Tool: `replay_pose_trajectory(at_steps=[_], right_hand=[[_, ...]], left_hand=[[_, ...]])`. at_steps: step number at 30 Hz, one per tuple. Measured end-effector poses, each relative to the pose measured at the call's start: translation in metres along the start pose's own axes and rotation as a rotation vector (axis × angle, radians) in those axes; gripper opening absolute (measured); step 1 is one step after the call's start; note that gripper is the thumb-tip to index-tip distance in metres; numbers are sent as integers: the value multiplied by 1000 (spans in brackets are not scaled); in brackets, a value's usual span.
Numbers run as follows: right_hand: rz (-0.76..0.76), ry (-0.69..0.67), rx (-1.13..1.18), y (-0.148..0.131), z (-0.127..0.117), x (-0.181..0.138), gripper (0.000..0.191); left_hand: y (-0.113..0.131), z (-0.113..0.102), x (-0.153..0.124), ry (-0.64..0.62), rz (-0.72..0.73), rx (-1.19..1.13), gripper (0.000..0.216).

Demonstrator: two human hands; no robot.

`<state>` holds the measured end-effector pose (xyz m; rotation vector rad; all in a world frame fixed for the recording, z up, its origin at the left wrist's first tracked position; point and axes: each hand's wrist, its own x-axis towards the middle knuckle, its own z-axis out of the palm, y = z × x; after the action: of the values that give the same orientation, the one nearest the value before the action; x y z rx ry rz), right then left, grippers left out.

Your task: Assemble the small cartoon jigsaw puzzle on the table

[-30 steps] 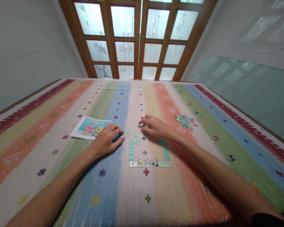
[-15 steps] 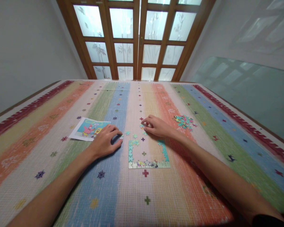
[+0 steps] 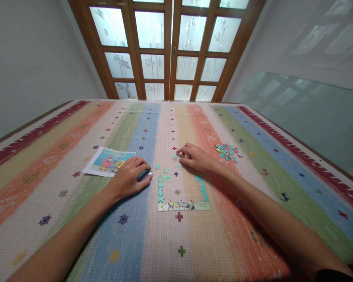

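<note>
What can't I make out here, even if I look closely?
In the head view:
Picture sheet: near right corner hidden by the left hand.
Pile of pieces: single shapes too small, overlapping.
Right hand: touching the loose piece beside it? Too small to tell.
Dark sleeve: cut off by the bottom edge.

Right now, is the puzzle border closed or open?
Open: the puzzle border has a gap along its far side, right of the upper-left pieces.

Can't see part of the picture sheet behind the left hand, or the cropped tops of the doors tbh.
</note>
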<state>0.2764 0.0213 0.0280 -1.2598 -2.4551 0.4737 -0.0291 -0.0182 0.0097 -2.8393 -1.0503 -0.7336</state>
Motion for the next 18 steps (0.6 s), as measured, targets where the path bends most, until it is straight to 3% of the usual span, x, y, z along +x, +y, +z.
replay_pose_trajectory(at_steps=[18], right_hand=[[17, 64, 38, 2, 12, 4, 7]], left_hand=[[0, 2, -1, -7, -28, -38, 20]])
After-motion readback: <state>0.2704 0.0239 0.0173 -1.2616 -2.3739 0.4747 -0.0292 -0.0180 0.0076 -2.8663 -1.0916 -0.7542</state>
